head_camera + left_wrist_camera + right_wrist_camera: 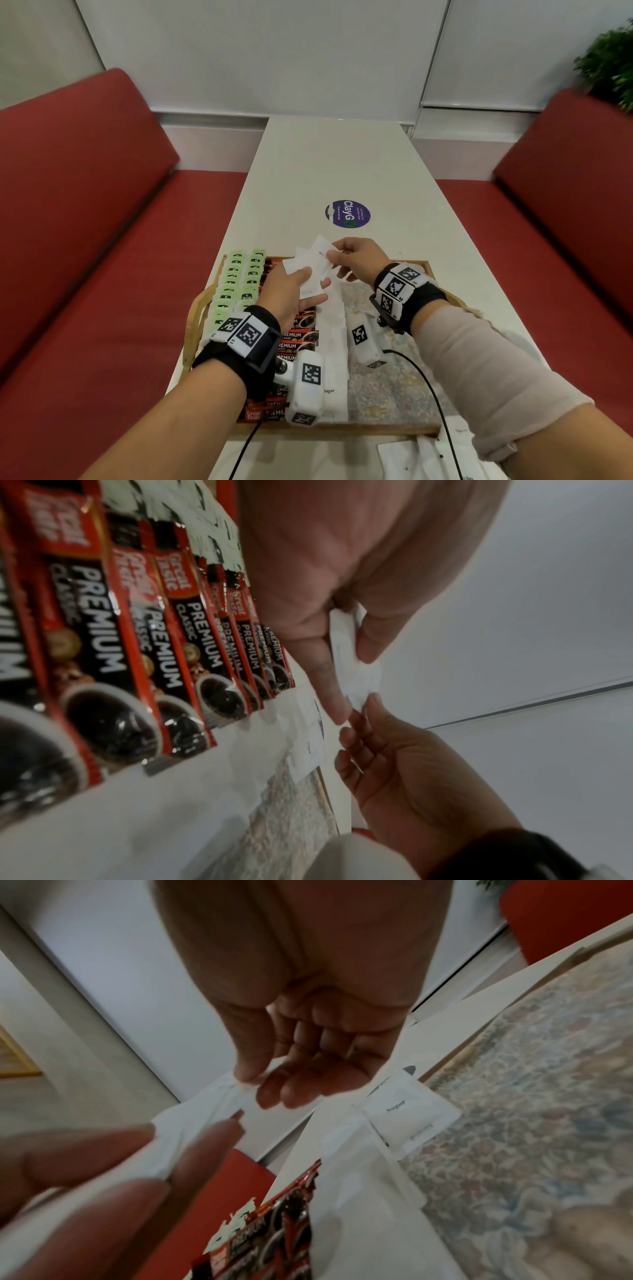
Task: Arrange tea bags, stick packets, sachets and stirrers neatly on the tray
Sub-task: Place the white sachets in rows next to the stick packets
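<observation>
Left hand (291, 291) gripping a fanned bunch of white sugar sachets (310, 265), thumb on top and fingers curled underneath, held above the far part of the tray (191, 329). Right hand (356, 262) pinching the far corner of the same bunch between thumb and fingertips (270, 1096), other fingers loosely curled. On the tray, from left to right: two columns of green tea bags (236, 281); a row of red and black coffee stick packets (294, 342) overlapping one another; a column of white sugar sachets laid flat (334, 342), touching the coffee sticks; then bare floral tray lining (387, 387). More white sachets loose on the table (404, 459) just beside the near right corner of the tray. Purple round sticker (347, 213) on the table (342, 161) beyond the hands. Stirrers nowhere identifiable in these views
</observation>
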### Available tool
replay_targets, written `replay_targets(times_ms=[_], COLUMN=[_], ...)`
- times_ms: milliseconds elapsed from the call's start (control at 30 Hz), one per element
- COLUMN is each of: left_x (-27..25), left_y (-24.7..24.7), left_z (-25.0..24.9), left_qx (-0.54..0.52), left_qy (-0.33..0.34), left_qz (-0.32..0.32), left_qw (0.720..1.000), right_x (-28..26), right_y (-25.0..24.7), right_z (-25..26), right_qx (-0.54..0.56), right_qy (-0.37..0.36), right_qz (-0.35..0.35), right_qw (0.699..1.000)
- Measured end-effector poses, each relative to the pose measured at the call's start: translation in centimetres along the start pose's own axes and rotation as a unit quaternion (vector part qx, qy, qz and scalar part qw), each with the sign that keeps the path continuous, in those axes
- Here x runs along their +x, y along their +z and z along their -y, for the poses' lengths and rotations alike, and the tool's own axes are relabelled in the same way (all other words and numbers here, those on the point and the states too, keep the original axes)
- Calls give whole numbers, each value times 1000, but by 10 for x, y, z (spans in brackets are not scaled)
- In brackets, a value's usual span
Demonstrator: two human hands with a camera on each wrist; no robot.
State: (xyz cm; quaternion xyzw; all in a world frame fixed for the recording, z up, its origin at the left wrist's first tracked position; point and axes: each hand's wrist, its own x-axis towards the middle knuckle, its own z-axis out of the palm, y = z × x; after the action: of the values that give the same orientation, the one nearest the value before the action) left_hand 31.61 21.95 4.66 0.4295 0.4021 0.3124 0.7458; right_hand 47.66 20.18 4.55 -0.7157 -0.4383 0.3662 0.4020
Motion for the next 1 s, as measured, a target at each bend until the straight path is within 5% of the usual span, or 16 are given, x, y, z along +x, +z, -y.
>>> replay_targets(times_ms=[433, 767, 1000], left_x=[-3, -2, 4], left_y=[-2, 3, -1], left_z=[5, 8, 10], left_qx=[25, 11, -16], left_qy=[9, 7, 4], left_qz=[11, 16, -15], left_qw=[1000, 1000, 1000], right_x=[-6, -8, 5], right_y=[1, -1, -18], right_z=[1, -1, -23], right_qx=[73, 91, 66], right_qy=[4, 25, 113], right_qz=[-55, -26, -157], right_qw=[996, 995, 979])
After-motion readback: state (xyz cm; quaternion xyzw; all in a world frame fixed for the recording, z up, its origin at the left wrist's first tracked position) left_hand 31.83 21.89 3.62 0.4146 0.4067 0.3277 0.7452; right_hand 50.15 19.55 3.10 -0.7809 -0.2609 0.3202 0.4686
